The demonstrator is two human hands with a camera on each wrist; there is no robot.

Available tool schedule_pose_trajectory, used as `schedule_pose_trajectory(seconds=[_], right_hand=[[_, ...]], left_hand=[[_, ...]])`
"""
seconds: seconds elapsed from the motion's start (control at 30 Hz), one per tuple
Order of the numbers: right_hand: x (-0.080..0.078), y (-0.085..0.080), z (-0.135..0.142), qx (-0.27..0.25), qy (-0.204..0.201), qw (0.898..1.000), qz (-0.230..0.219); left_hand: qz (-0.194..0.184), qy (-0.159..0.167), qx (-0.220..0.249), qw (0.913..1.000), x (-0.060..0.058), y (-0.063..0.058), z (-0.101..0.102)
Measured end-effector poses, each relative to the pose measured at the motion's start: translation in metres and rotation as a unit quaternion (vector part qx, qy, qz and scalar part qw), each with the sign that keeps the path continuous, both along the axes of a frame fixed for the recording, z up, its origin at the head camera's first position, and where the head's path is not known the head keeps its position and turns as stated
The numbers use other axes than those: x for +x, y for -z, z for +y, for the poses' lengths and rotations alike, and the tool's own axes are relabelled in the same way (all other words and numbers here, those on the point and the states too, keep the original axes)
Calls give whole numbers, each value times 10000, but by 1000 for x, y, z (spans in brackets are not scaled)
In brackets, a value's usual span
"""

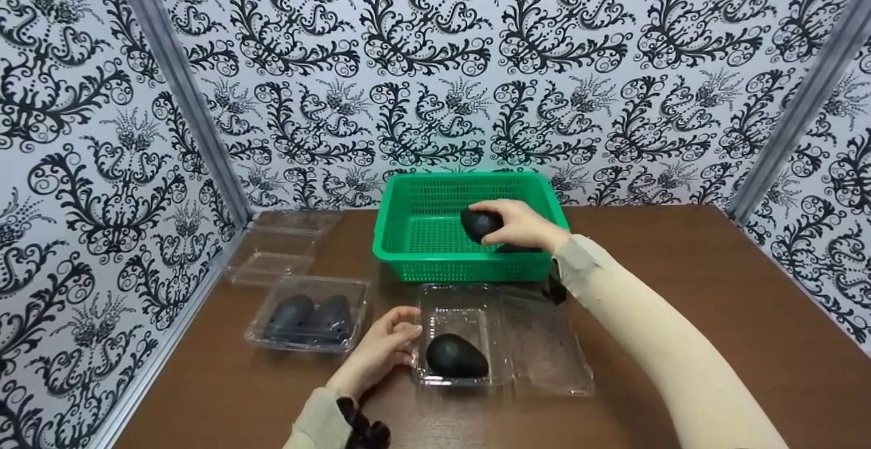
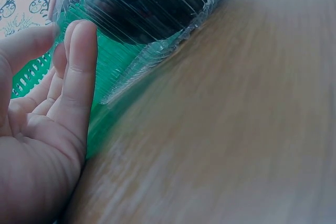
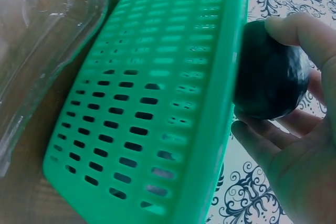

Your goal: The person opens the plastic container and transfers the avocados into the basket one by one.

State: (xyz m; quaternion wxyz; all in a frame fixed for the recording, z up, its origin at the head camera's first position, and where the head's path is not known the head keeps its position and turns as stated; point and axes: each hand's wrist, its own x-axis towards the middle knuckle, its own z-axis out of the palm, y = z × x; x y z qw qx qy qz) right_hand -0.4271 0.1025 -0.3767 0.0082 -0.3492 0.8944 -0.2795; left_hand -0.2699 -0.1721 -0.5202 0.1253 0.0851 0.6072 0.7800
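My right hand (image 1: 520, 223) grips a dark avocado (image 1: 480, 224) over the green basket (image 1: 469, 269). In the right wrist view, the thumb and fingers are round the avocado (image 3: 270, 72), just beyond the basket's rim (image 3: 223, 77). My left hand (image 1: 384, 347) holds the left edge of an open clear plastic clamshell (image 1: 435, 299), with thumb and fingertips at its rim. One avocado (image 1: 457, 356) lies in the near part of that clamshell. Part of another dark item (image 1: 517, 248) shows in the basket below the right hand, mostly hidden.
Left of the left hand stands a closed clear clamshell (image 1: 360, 289) with two avocados (image 1: 292, 316) inside. Behind it, an open clear clamshell (image 1: 272, 255) lies near the left wall. The lid (image 1: 544, 347) of the held clamshell is folded out rightward on the brown table (image 1: 680, 265). A patterned wall (image 1: 435, 95) stands behind.
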Motion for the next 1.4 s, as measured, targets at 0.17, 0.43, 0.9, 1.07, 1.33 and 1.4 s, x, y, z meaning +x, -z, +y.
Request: schedule_pose_trajectory(seconds=[0.17, 0.43, 0.9, 1.07, 1.33, 1.4], right_hand=[[-5, 7, 0, 76, -38, 9999, -116], [-8, 12, 5, 89, 108, 9992, -375], [-10, 22, 5, 229, 70, 9983, -524], [-11, 25, 5, 303, 21, 9975, -632], [-16, 26, 5, 291, -55, 9964, -789], [-18, 27, 4, 275, -76, 9959, -858]], left_hand=[[-38, 22, 106, 9999, 0, 1, 1], [-82, 40, 157, 9998, 1, 2, 2], [-46, 40, 153, 9999, 1, 4, 2], [-23, 82, 138, 9999, 1, 4, 3], [13, 60, 63, 10000, 1, 1, 1], [33, 76, 68, 9999, 0, -1, 1]])
